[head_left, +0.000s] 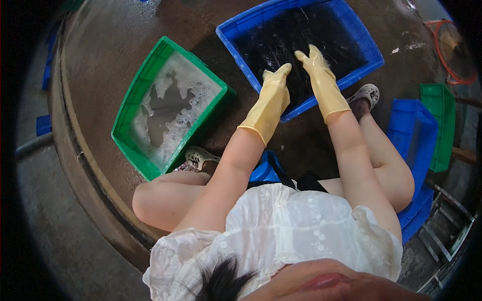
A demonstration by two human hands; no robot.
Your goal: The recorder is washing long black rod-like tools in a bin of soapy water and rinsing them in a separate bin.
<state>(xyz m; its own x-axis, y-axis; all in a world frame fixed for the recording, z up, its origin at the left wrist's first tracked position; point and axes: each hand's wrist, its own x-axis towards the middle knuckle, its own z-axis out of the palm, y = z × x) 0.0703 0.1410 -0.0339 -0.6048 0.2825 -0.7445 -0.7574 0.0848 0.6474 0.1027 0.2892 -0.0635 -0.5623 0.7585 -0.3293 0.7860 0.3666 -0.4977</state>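
Both my hands wear long yellow rubber gloves and reach into a blue tub (360,36) in front of me. The tub holds a dark, wet mass with thin streaks or strands in it; I cannot make out what it is. My left hand (276,80) is near the tub's closest side, its thumb raised and its other fingers mostly hidden in the dark contents. Further right, my right hand (315,62) also dips in, with thumb and knuckles showing and the fingertips hidden. Whether either hand grips anything does not show.
To the left stands a green tub (143,85) of foamy grey water. Blue tubs (409,125) and a green one (442,125) lie at the right, near a metal rack (438,241). An orange hoop (438,50) is far right. My legs flank a small blue object (265,171).
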